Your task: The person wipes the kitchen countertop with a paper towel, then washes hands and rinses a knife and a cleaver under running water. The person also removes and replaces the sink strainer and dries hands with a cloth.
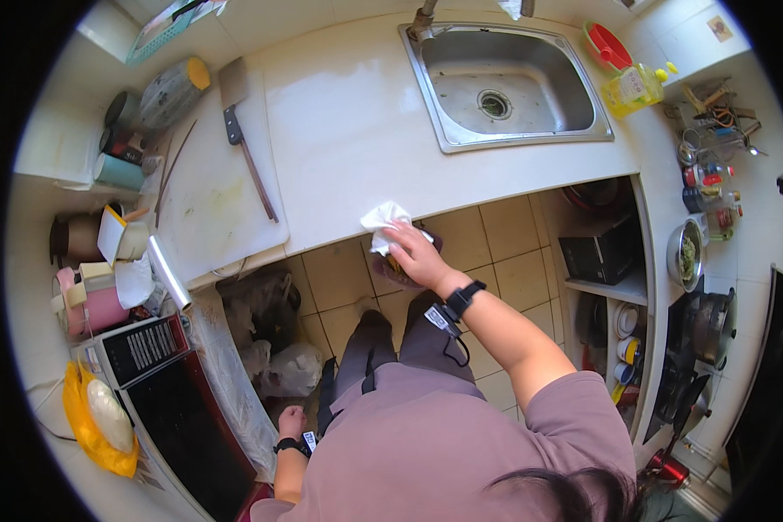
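My right hand (417, 254) holds a crumpled white cloth or paper towel (385, 220) at the front edge of the white countertop (339, 163). Beneath the hand, partly hidden by it, is a dark reddish bin or basin (385, 267) on the floor. My left hand (292, 421) hangs low by my left side; its fingers look curled, and nothing shows in it. On the left, a cleaver (233, 124) and brown chopsticks (258, 183) lie across the edge of a white cutting board (225, 202). A stainless-steel sink (509, 137) with green bits around its drain is set in the counter.
A cut winter squash (169, 94) lies behind the board. Yellow dish soap (633, 90) and a red colander (608, 47) stand right of the sink. Plastic bags (293, 368) are under the counter at left. A steel bowl of greens (685, 254) and a pot (714, 326) are at right.
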